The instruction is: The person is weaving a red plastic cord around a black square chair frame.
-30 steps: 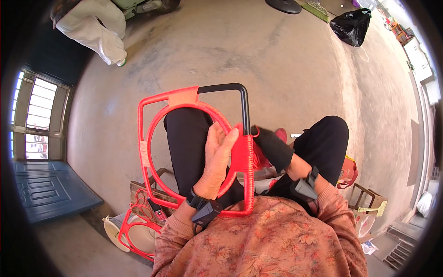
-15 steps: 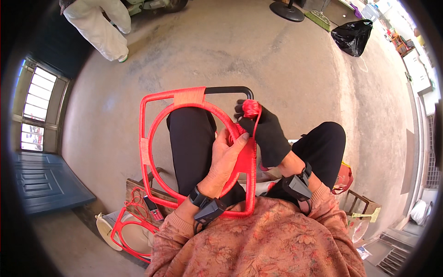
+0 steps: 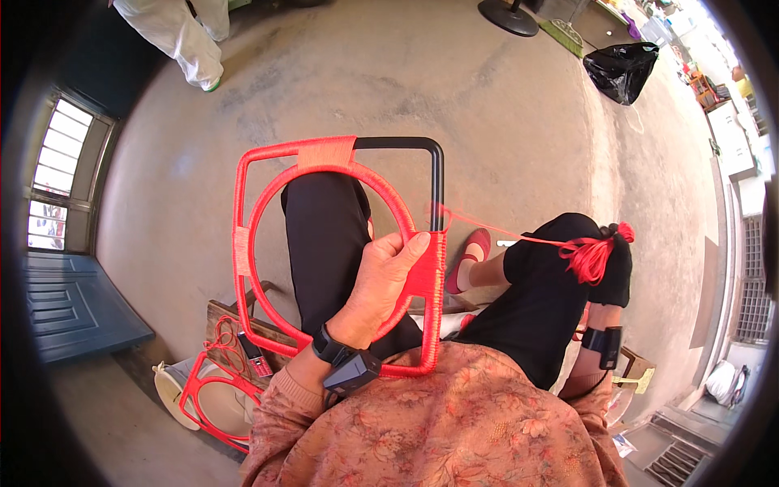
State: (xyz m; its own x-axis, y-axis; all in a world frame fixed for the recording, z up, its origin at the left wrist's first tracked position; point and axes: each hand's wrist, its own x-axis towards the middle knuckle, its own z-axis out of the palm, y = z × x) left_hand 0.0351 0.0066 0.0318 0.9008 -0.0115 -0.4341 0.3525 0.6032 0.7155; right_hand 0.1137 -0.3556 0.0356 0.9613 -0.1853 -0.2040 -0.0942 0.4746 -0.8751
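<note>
Across my lap lies a square frame with a round ring inside it, wrapped mostly in red cord. Its far right corner is a bare black bar. My left hand, bare, grips the wrapped right side of the frame, thumb on top. Out past my right knee, my right hand in a black glove is closed round a looped bundle of red cord. From that bundle a strand runs taut to the frame's right bar, where the wrapping meets the bare black part.
A second red-wrapped frame leans on a pale bucket at the lower left, near a small phone on a wooden bench. A person in white trousers stands far left. A black plastic bag and a green broom lie far right.
My right hand has swung from the frame's right bar out to the right, drawing the red strand straight. The cord bundle has loosened into hanging loops. My left hand keeps its hold.
</note>
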